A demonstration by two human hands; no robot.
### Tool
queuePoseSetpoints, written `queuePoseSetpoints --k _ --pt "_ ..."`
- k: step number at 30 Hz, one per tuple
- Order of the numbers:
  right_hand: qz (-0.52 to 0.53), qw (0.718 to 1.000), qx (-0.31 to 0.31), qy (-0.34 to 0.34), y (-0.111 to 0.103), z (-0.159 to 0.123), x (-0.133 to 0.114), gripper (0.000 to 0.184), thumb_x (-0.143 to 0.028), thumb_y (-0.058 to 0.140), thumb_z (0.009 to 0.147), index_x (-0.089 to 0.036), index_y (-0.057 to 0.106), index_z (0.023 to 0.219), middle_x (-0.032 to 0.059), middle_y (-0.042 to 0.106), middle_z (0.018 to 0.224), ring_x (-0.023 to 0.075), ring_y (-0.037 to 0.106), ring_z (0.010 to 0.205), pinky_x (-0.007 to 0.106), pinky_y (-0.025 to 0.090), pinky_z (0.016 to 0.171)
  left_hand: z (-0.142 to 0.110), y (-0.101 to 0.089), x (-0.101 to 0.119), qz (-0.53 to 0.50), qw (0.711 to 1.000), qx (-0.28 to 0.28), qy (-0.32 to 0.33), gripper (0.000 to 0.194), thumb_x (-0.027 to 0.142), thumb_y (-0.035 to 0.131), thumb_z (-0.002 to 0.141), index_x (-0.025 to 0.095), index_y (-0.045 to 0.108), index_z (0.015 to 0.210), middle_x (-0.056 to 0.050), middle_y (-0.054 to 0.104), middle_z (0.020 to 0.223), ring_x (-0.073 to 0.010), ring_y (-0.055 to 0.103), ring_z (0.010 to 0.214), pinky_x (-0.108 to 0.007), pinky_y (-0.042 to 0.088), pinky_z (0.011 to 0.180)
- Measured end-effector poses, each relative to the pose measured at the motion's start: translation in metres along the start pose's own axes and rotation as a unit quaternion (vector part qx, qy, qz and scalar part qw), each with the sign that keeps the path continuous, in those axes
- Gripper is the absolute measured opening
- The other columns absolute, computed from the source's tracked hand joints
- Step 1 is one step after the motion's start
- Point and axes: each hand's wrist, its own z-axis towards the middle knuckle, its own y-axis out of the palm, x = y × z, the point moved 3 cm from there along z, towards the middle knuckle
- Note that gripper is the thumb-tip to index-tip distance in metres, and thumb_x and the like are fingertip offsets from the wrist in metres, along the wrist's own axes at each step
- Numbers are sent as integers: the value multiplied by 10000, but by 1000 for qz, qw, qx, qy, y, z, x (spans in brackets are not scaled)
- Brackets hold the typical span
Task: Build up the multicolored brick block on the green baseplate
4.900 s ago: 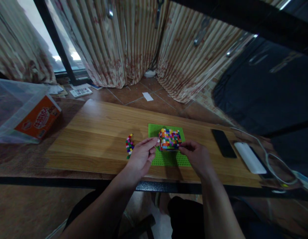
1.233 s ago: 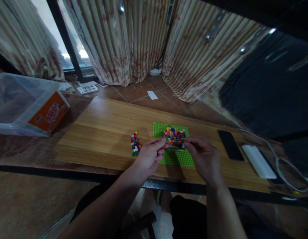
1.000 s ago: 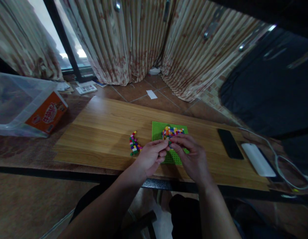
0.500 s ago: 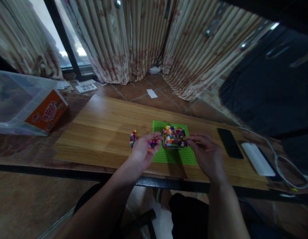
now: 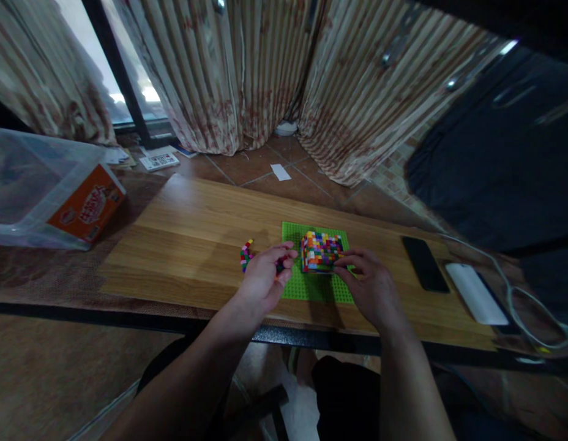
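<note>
Left hand (image 5: 265, 272) half-open, cradling loose bricks (image 5: 280, 266), likely keeping them handy; apart from it, the right hand (image 5: 370, 283) meets the brick block (image 5: 321, 248) (pinching anything? can't tell) atop the green baseplate (image 5: 298, 289).

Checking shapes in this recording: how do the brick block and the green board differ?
The brick block is many-coloured, the green board plain. The brick block is thick, the green board thin and flat. The brick block covers less area than the green board. Both look roughly rectangular.
</note>
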Motion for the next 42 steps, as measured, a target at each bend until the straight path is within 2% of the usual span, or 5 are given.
queuePoseSetpoints --k 19,24,31,36,42 --pt "13 996 26 80 4 2 0 212 -398 636 764 -199 679 704 57 662 815 208 617 773 334 471 692 -5 1 -9 98 993 -70 -4 103 187 686 779 93 645 785 34 487 593 -4 352 434 -137 144 379" --pt "34 996 24 82 2 1 1 188 -384 660 765 -203 688 719 42 667 806 199 623 761 346 480 724 -5 0 -13 101 992 -66 -28 151 190 575 862 75 669 836 -3 518 635 -9 367 447 -139 143 378" --pt "103 989 102 -18 2 0 -31 151 -337 636 854 -209 714 836 68 640 1005 198 625 952 351 520 812 -6 5 -11 66 994 -52 -66 311 249 424 933 65 646 815 -37 532 628 -30 379 436 -145 171 364" --pt "118 987 36 -105 18 -2 -59 145 -291 610 894 -267 733 966 54 616 1122 199 592 1089 383 484 952 -5 4 -14 78 994 -61 -47 294 313 439 933 107 595 794 -20 534 606 -51 419 422 -151 173 364" --pt "83 988 -30 -123 31 -6 -63 208 -276 589 897 -295 718 1060 60 582 1206 223 552 1155 430 457 997 -5 3 -19 116 992 -54 -12 374 491 564 862 139 558 736 22 483 566 -51 415 423 -148 179 388"
